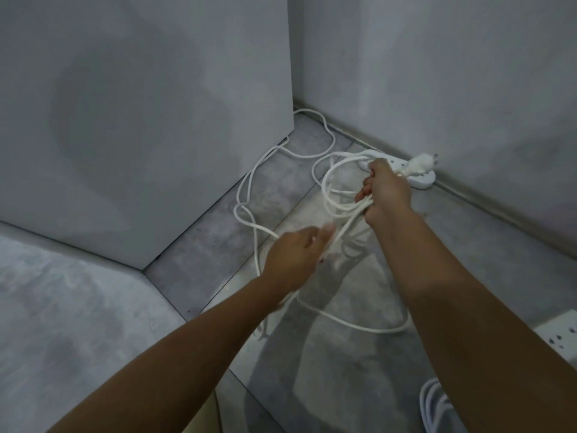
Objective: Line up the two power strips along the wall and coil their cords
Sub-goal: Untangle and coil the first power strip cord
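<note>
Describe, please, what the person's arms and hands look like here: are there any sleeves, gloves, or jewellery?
Both forearms are bare up to the picture's edge, with no sleeves in view. The left hand and right hand wear no gloves, and neither wrist carries a watch or bracelet. A small pale glint near the right hand's knuckles might be a ring, but it is too blurred to tell. The left hand's fingertips are smeared by motion blur.

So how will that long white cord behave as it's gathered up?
The long white cord looks floppy: it snakes in loose curves on the grey floor. Loops held in the right hand sag, so they would probably spring apart if released. The left hand feeds slack.
</note>
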Demonstrator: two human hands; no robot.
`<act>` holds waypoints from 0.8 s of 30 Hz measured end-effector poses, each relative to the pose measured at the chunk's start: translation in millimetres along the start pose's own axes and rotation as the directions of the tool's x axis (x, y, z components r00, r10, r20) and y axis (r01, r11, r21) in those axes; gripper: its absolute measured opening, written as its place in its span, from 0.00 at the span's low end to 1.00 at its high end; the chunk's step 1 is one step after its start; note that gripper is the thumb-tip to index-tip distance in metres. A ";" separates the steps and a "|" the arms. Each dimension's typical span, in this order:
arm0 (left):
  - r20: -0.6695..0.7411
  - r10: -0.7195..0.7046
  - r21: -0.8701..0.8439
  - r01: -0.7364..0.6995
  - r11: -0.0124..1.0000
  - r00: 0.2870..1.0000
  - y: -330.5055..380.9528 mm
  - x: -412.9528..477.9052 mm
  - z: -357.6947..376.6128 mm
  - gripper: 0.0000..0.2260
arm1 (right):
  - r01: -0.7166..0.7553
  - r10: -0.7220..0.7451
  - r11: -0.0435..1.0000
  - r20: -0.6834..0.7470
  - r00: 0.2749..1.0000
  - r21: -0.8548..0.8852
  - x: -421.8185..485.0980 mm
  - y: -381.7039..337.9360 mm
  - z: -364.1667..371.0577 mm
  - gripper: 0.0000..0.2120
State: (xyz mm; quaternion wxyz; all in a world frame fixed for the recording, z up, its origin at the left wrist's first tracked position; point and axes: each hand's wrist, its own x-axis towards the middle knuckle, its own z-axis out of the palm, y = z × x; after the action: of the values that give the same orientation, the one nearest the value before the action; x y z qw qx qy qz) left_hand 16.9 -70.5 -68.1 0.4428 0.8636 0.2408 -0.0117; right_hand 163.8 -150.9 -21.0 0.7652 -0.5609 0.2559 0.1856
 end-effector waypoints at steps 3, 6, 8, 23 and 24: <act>0.194 0.117 0.177 -0.153 0.972 0.974 -8.7 -16.6 10.6 0.25 | 0.062 -0.057 0.997 -0.080 0.995 0.055 14.7 -22.5 -10.6 0.13; 0.381 0.068 0.087 -0.110 0.990 0.922 -17.8 -33.7 12.1 0.31 | 0.138 -0.125 0.988 -0.166 0.978 0.066 26.2 -41.9 -22.6 0.12; 0.479 0.008 -0.013 -0.002 1.000 0.878 -23.2 -38.6 8.3 0.36 | 0.178 -0.162 0.982 -0.206 0.965 0.063 30.7 -50.7 -28.7 0.12; 0.514 -0.530 -0.664 0.704 0.253 0.675 20.8 78.7 -57.5 0.23 | 0.620 -0.336 0.448 0.521 0.785 -0.644 -43.7 -18.0 -34.5 0.16; 0.534 -0.511 -0.704 0.689 0.172 0.674 28.3 81.1 -60.7 0.23 | 0.634 -0.308 0.413 0.555 0.773 -0.653 -48.6 -10.4 -36.3 0.16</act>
State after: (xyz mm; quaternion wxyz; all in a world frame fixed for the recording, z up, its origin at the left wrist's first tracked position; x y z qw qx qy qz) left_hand 88.9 -4.7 -28.7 0.7921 0.3359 0.4910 -0.1365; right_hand 124.2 -188.5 7.3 0.4697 -0.8529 -0.1715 0.1502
